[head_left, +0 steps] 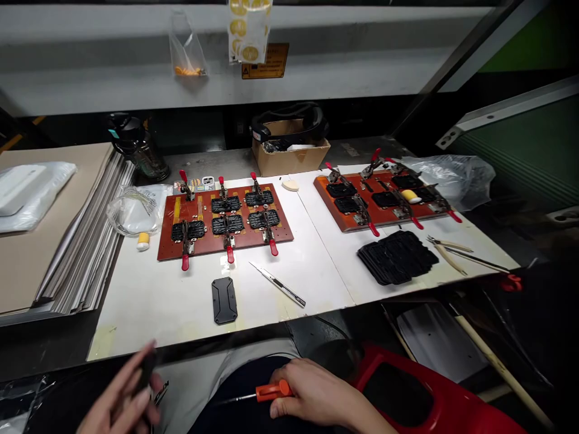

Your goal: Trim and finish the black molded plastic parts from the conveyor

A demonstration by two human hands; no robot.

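My left hand [124, 395], at the lower left before the table's front edge, closes its fingers on a small dark piece [145, 369], partly hidden and blurred. Low in the middle, over my lap, my right hand [312, 389] grips an orange-handled tool [271, 390] whose thin metal shaft points left. Nearest to both hands on the white tabletop lies a flat black rectangular case [224, 300]. A slim cutter knife [280, 284] rests at a slant to its right.
Two reddish-brown fixture boards [163, 248] [346, 224] with red-handled clamps hold black parts. Right of centre lies a pile of black parts [398, 258], beside pliers [447, 250]. Cardboard sheets [90, 241] are stacked left; a cardboard box [292, 160] stands behind.
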